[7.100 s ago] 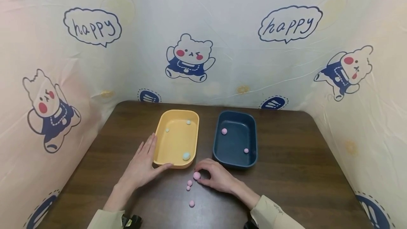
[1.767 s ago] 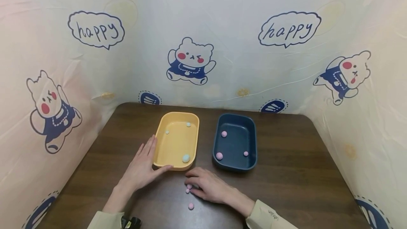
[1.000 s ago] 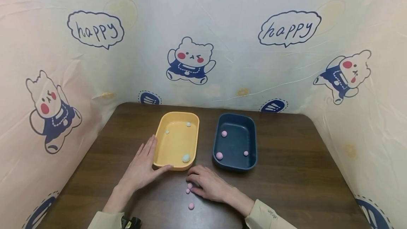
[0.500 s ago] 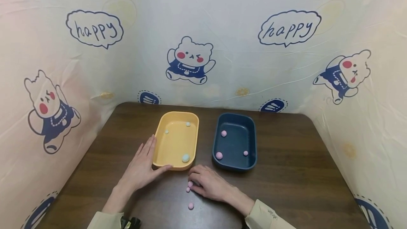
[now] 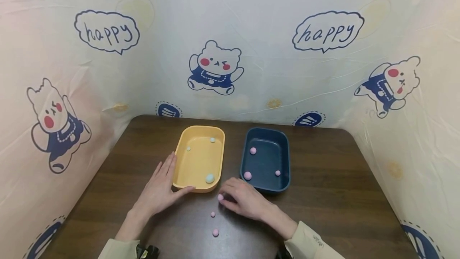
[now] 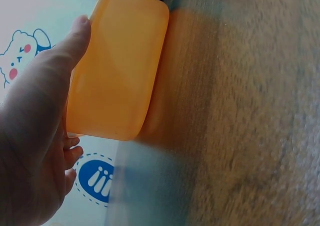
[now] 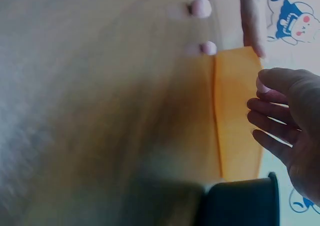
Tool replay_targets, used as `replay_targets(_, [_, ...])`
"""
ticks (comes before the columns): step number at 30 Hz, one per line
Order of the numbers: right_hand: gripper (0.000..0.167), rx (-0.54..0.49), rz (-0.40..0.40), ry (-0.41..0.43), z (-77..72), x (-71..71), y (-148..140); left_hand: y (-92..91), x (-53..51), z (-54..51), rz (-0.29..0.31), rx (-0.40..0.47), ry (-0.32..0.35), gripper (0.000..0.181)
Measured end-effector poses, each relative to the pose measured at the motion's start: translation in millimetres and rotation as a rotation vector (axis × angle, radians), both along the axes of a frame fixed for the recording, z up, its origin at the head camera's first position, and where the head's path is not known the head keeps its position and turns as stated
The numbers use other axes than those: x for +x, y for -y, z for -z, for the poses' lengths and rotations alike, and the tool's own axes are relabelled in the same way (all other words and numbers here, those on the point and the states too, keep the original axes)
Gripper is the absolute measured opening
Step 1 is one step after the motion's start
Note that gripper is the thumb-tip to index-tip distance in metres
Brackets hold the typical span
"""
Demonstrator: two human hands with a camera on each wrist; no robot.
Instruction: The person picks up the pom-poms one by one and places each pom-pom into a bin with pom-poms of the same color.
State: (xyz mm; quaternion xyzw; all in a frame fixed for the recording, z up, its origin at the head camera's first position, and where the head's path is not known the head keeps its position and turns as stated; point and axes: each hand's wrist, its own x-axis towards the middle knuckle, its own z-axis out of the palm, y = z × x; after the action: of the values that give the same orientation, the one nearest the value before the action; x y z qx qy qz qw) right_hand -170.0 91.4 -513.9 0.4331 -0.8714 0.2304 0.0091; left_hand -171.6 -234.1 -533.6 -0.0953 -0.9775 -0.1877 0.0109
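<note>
My left hand (image 5: 158, 191) rests against the near left corner of the yellow tray (image 5: 185, 187), fingers straight along its side and thumb on the front rim. The left wrist view shows the thumb on the tray's wall (image 6: 117, 70). Just in front of the gap between the trays, my right hand (image 5: 246, 201) pinches a pink ball (image 5: 220, 197) between thumb and fingertips; the right wrist view shows this ball (image 7: 262, 86) too. Two pink balls, a small one (image 5: 213, 214) and a larger one (image 5: 215, 232), lie on the table nearer the front.
The blue tray (image 5: 266, 190) stands right of the yellow one, with three pink balls inside, one of them (image 5: 247, 176) near its front left corner. Three pale green balls, the largest (image 5: 210, 178) at the front, lie in the yellow tray. A patterned curtain (image 5: 273, 71) surrounds the table.
A pink ball that lay touching the small one is now lifted in my right hand, which has moved right and away from me. Earlier, another pink ball went into the blue tray.
</note>
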Motion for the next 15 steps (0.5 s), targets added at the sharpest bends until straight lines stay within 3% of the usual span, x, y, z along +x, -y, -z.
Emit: replay_targets(15, [0.017,-0.116,0.103,-0.017,-18.1,-13.9,-24,0.3,-1.3,-0.4,0.000,0.001,0.015,0.134])
